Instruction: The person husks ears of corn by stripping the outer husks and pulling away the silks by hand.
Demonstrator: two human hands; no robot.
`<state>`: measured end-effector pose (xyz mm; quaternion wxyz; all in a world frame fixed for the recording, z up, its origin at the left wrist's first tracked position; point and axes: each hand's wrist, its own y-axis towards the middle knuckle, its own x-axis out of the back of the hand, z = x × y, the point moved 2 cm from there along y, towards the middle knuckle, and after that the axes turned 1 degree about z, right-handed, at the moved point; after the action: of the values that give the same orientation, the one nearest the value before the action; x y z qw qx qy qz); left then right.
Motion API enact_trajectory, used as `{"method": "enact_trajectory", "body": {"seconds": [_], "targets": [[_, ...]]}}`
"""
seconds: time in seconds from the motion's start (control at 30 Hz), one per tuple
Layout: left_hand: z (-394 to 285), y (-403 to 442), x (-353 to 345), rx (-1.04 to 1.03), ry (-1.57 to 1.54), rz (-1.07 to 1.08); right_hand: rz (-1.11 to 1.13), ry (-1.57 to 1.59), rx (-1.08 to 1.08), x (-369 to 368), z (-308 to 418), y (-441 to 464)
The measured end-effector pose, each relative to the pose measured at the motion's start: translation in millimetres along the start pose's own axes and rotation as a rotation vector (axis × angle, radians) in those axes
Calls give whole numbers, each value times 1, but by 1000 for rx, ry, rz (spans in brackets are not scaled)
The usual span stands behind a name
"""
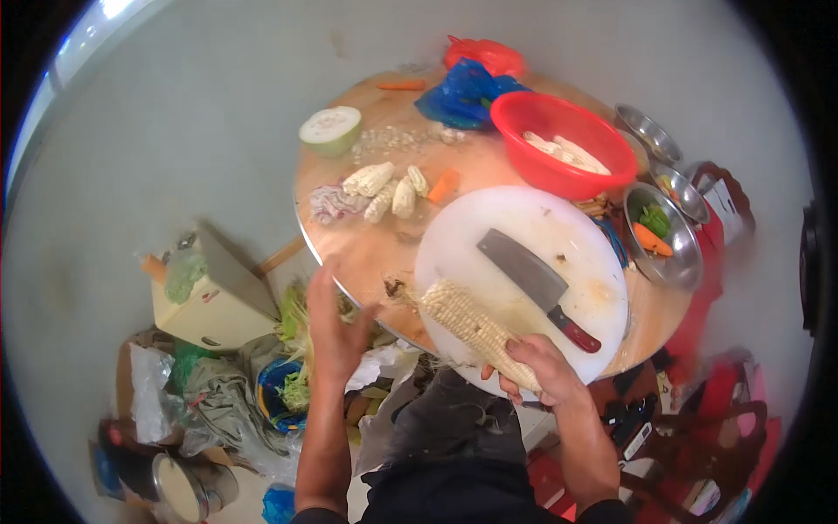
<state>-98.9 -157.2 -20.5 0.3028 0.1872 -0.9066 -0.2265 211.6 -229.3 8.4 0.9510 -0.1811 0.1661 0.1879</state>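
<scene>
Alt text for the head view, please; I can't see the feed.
A person's right hand holds a pale corn cob over the near edge of a round white cutting board bearing a cleaver; the left hand is open, empty. Beyond, on the wooden table, are a cut gourd and a red basin.

Desk [349, 253], clock-face: cut pale-green gourd [330, 131] at 10, whole carrot [401, 86] at 11, blue plastic bag [467, 94] at 12 with red bag [484, 58] just beyond. Metal bowl [681, 269] at 3, holds orange carrot [652, 240] and green vegetable [655, 221]. Off desk, 8: pale box [205, 307], greens in plastic [184, 276] on top.
</scene>
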Motion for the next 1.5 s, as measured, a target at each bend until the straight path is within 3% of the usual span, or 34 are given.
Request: {"method": "enact_trajectory", "body": {"seconds": [0.07,0.1,0.17,0.2,0.27,0.33,0.4,0.5,0.57,0.6,0.67,0.8,0.87,1.0,1.07,1.2,1.23,1.3,1.37,1.43,1.5], "targets": [[-47,2,-10,-409,-84,384,54,-140,-143,10,5,0],[-70,5,-14,-413,-105,414,82,-198,-182,14,11,2],[-110,9,-28,-641,-9,688,84,-304,-208,16,34,1],[-114,11,-37,-659,-26,700,116,-427,-231,19,45,-1],[-121,15,-58,-628,-64,943,130,-391,-192,34,54,-4],[-132,21,-73,-637,-128,945,60,-117,-12,44,67,-13],[-138,21,-86,-555,-159,880,75,-72,42,63,76,-22],[-146,14,-103,-500,-264,837,32,-183,173,89,74,-32],[-152,7,-113,-476,-309,832,-140,-464,298,94,74,-34],[-156,2,-117,-455,-307,800,-158,-457,307,93,80,-39],[-160,-10,-124,-451,-313,788,-243,-633,-22,92,92,-52],[-163,-30,-131,-392,-299,779,-432,-803,-15,91,85,-66],[-165,-35,-131,-364,-294,780,-482,-920,244,87,76,-69],[-162,-43,-131,-334,-295,713,-575,-816,231,65,60,-74],[-160,-44,-134,-303,-308,709,-386,-1100,400,53,40,-71],[-143,-50,-142,-70,-501,750,-335,-1189,608,35,26,-72],[-140,-53,-143,42,-601,783,-471,-1045,622,47,30,-72],[-146,-51,-133,55,-553,823,-717,-797,572,61,45,-72],[-149,-50,-132,59,-512,854,-797,-848,578,64,58,-67],[-152,-53,-131,-209,-434,730,-880,-930,548,70,64,-63],[-160,-56,-127,-282,-365,678,-914,-1041,540,69,71,-61]]}}
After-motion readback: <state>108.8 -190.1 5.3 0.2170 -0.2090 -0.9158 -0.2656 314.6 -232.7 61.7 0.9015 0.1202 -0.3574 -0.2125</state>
